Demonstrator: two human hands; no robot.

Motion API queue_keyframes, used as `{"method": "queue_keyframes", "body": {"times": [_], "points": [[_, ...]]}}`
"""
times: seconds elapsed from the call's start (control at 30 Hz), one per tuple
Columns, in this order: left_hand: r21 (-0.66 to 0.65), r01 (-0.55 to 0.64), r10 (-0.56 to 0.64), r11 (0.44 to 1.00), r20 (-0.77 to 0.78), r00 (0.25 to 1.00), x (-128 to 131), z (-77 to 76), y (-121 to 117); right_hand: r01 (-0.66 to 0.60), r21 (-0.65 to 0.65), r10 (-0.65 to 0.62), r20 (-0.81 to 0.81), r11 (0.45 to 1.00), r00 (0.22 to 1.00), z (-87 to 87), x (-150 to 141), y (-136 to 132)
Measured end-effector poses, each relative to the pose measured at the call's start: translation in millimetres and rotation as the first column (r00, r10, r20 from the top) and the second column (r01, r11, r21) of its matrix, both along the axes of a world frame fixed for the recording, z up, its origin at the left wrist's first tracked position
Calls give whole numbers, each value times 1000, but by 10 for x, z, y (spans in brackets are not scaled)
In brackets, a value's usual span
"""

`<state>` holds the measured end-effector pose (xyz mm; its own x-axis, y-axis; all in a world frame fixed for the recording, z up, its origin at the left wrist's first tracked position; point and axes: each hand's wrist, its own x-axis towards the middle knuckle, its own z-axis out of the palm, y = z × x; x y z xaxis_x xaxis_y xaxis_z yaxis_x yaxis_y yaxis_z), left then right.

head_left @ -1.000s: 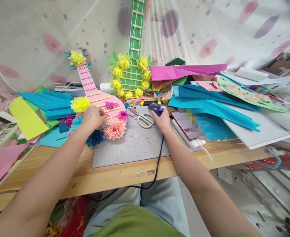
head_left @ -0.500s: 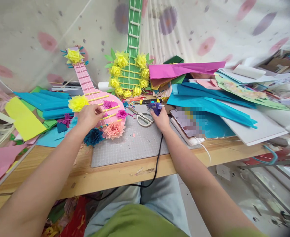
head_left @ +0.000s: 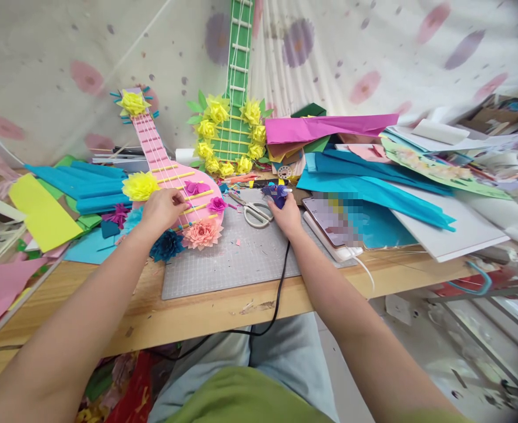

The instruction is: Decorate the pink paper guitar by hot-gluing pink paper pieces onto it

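My left hand [head_left: 165, 208] rests over the body of a pink paper guitar [head_left: 162, 158], its fingertips pinched together by the strings and yellow strips. Whatever may be between them is hidden. Paper flowers trim this guitar: a yellow one [head_left: 141, 186] left of my hand, small magenta ones [head_left: 217, 204], a peach one [head_left: 202, 233] and a dark blue one [head_left: 167, 245] at the lower edge. My right hand [head_left: 288, 215] is wrapped round a blue-purple glue gun [head_left: 276, 191] over the mat. Scissors with pale handles [head_left: 257, 215] lie just left of it.
Under the work lies a grey cutting mat [head_left: 224, 273]. A green paper guitar [head_left: 235, 135] with yellow flowers stands behind. Right of my hand are a phone [head_left: 327, 220] and a white power strip [head_left: 345, 252]. Blue crepe paper [head_left: 373, 182] is piled at right; a black cord [head_left: 281, 288] hangs over the edge.
My left hand has shifted slightly right and down over the pink guitar, fingers still together. My right hand keeps its grip on the glue gun almost in place.
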<state>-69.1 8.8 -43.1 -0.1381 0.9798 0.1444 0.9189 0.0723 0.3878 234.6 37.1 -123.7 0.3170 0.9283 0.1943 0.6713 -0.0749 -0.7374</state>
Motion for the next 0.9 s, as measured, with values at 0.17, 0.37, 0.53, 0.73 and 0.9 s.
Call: {"method": "queue_keyframes", "body": {"times": [0.17, 0.37, 0.53, 0.73, 0.9], "points": [[-3, -28, 27, 1000, -116, 993, 30, 70, -30, 0, -18, 0, -2, 1000, 1000, 29, -11, -18], [-68, -59, 53, 996, -83, 995, 32, 46, 31, -6, 0, 6, 2, 1000, 1000, -7, 4, -1], [-19, -19, 19, 1000, -1, 1000, 21, 68, 11, -15, 27, 16, -8, 1000, 1000, -31, 19, 9], [-31, -61, 60, 998, -30, 998, 36, 138, -40, -7, 27, 7, -19, 1000, 1000, -53, 19, 14], [12, -54, 54, 998, 14, 998, 23, 121, -64, -5, 27, 5, -14, 1000, 1000, -35, 16, 2]]}}
